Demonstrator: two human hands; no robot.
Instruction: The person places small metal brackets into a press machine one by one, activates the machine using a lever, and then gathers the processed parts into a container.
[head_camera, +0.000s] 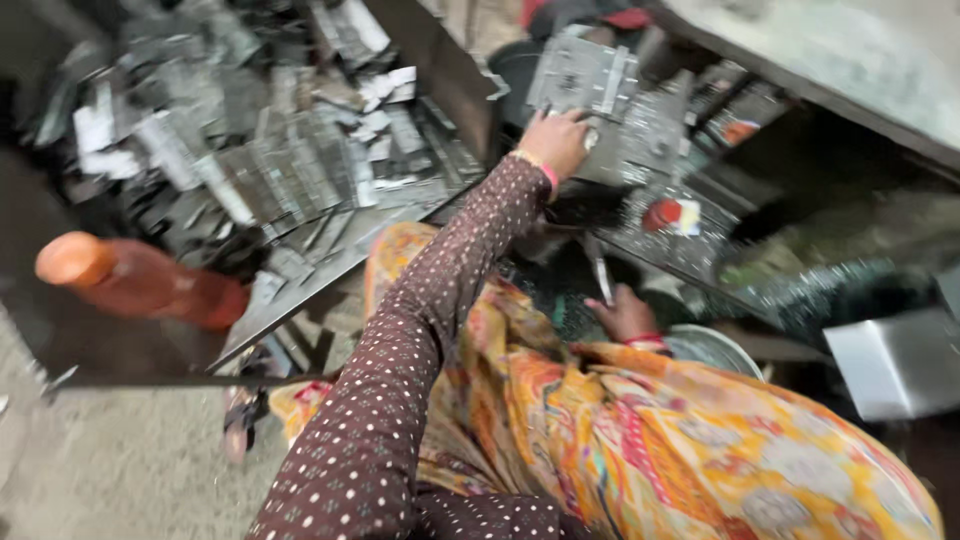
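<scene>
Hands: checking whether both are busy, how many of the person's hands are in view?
2. The left hand reaches forward onto a grey metal plate; the right hand sits lower, holding a thin metal strip.

just one head cam here, looking steeply down and forward (tilted, blurry), close over the left hand (556, 140) and the metal-scrap tray (300, 170)

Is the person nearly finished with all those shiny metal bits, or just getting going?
Hard to judge. A big heap of flat metal pieces fills the tray on the left; whether they are finished is unclear. In hand: the left hand rests on a grey metal plate up front, and the right hand holds a thin metal piece. More plates lie beside it.
</scene>
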